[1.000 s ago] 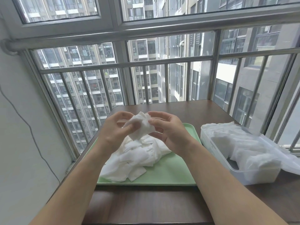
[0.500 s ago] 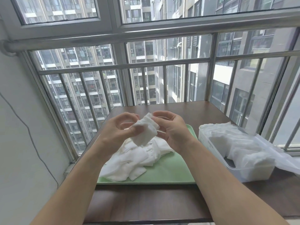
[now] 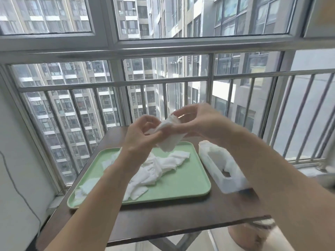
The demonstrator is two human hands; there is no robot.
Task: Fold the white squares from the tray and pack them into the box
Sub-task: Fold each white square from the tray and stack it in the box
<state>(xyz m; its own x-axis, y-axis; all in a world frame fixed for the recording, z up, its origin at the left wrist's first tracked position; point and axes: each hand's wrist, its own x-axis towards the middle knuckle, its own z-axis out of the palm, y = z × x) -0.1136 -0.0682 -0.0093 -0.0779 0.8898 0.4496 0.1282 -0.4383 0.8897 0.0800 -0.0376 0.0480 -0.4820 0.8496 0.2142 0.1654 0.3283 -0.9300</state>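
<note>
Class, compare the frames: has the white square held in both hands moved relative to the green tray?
Yes. The held white square has shifted right along the green tray, toward the box.

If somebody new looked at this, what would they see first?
Probably the left hand and right hand in the middle, holding a white square above the green tray. A pile of white squares lies on the tray, and a clear box stands right of it on the brown table.
</note>
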